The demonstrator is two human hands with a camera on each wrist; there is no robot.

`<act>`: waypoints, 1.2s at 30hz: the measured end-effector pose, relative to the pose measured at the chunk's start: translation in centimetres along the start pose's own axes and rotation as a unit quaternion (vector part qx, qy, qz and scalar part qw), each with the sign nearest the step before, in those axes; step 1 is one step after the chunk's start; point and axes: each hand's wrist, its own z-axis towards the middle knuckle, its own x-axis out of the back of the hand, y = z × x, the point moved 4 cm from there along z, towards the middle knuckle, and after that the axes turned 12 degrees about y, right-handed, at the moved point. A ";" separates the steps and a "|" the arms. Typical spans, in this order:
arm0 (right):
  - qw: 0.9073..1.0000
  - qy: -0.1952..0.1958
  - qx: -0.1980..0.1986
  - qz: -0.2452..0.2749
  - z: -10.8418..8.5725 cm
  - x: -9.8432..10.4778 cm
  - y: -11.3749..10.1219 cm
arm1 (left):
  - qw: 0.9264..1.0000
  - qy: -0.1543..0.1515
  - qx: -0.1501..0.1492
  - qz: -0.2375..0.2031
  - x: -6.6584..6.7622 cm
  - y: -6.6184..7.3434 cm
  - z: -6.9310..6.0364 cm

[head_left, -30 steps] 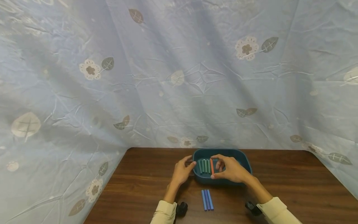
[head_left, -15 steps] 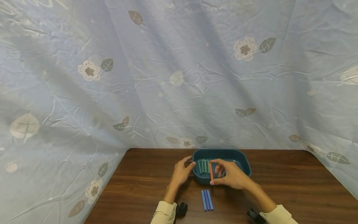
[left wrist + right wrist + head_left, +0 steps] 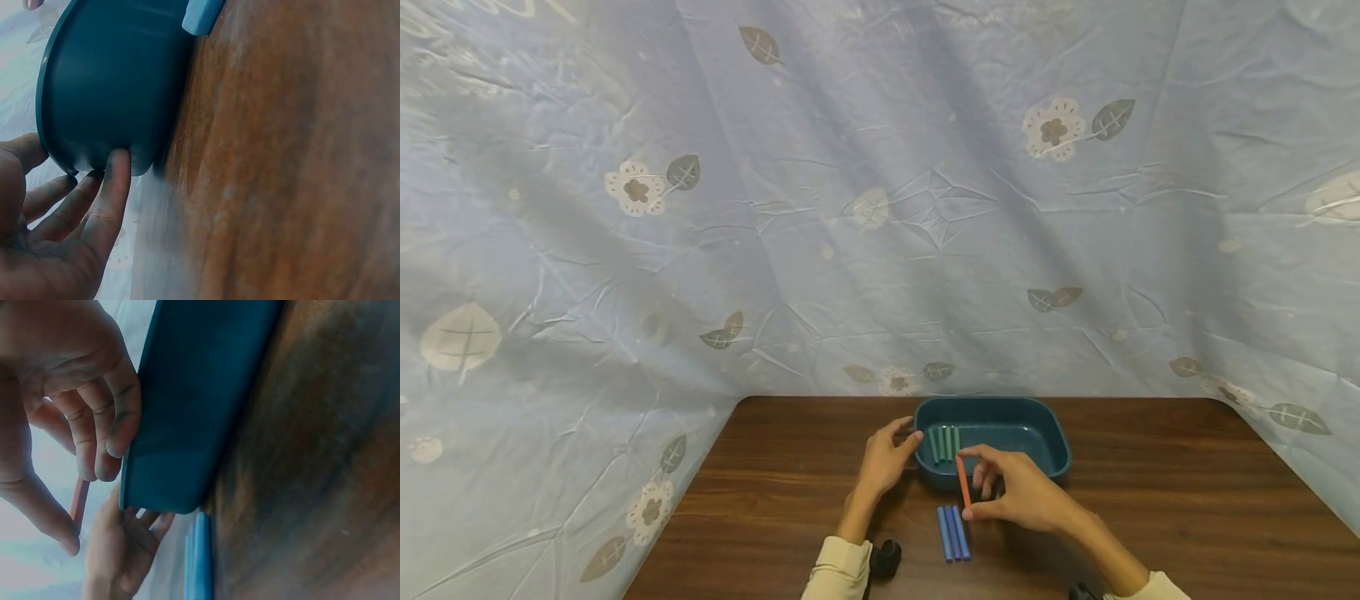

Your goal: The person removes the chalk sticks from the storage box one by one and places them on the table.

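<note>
My right hand (image 3: 1022,492) pinches a slim orange-red stick (image 3: 964,483) lengthwise between thumb and index finger, just in front of the teal basin (image 3: 1015,479); its other fingers curl loosely. In the right wrist view the stick (image 3: 79,503) partly shows beside the thumb. My left hand (image 3: 883,460) holds the basin's left end, thumb at the rim and fingers against the outer wall (image 3: 119,94). Several green sticks (image 3: 946,443) lie side by side inside the basin at the left. Blue sticks (image 3: 953,535) lie in a row on the table in front.
The brown wood-grain table (image 3: 1150,500) extends to both sides of the basin. A pale blue curtain (image 3: 850,250) printed with flowers and leaves hangs behind and on the sides. A black wrist device (image 3: 886,560) is near my left sleeve.
My right hand has drawn the orange-red stick from above the basin toward me, over the near rim to just behind the blue sticks. The left hand stays at the basin's left end.
</note>
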 end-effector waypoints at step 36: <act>0.997 -0.071 -0.025 0.007 -2.4 -2.7 1.9 | 1.000 0.000 0.001 0.019 0.1 0.1 0.1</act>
